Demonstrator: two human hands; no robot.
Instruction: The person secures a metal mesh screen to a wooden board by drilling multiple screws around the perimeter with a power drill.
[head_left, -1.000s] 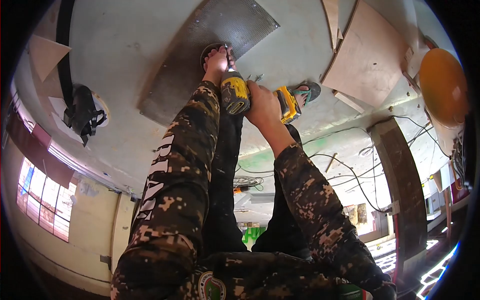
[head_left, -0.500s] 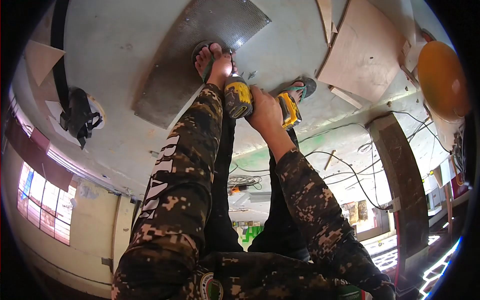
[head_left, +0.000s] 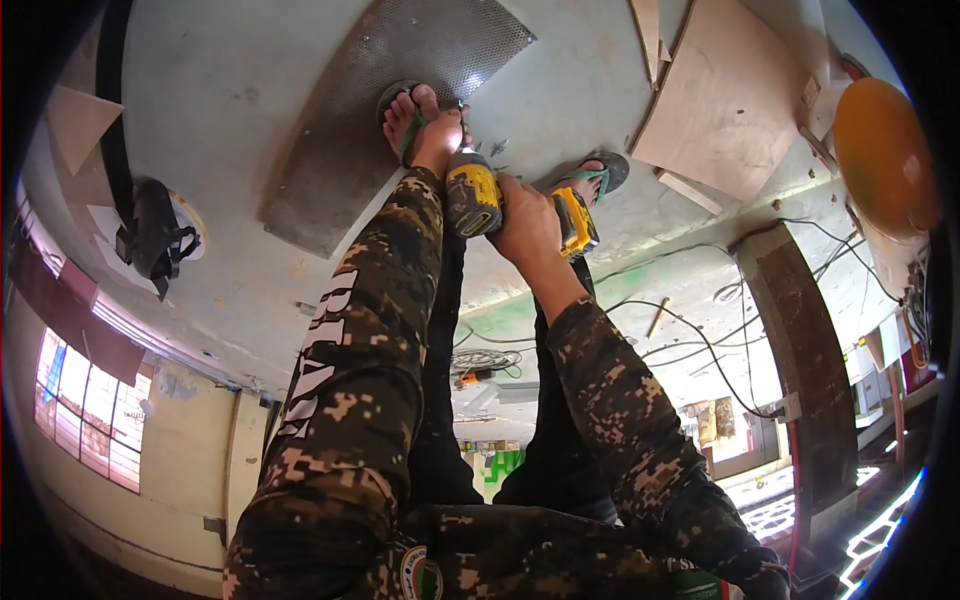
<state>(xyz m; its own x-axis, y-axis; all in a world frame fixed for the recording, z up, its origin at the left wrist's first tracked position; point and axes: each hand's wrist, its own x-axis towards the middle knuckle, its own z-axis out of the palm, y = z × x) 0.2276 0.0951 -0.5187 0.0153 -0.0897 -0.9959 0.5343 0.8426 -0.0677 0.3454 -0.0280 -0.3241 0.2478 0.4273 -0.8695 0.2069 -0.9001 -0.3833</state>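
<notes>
A yellow and black cordless drill (head_left: 474, 196) points away from me at the edge of a perforated metal sheet (head_left: 340, 130). My right hand (head_left: 528, 222) is wrapped round its handle, with the yellow battery (head_left: 578, 222) beyond the fingers. Near the drill's tip, my left hand (head_left: 440, 142) is at the sheet's edge beside my sandalled foot (head_left: 404, 112); its fingers are bent, and what they hold is too small to make out. A few small screws (head_left: 498, 147) lie on the floor just right of the tip.
My other sandalled foot (head_left: 598, 178) stands to the right. Further right are a plywood piece (head_left: 725, 100) and an orange rounded object (head_left: 885, 155). A black mask-like object (head_left: 158, 238) lies at the left. Black cables (head_left: 690, 335) and a brown beam (head_left: 800, 340) are at the lower right.
The view has shifted very slightly. Both hands and the drill keep nearly the same place at the sheet's edge.
</notes>
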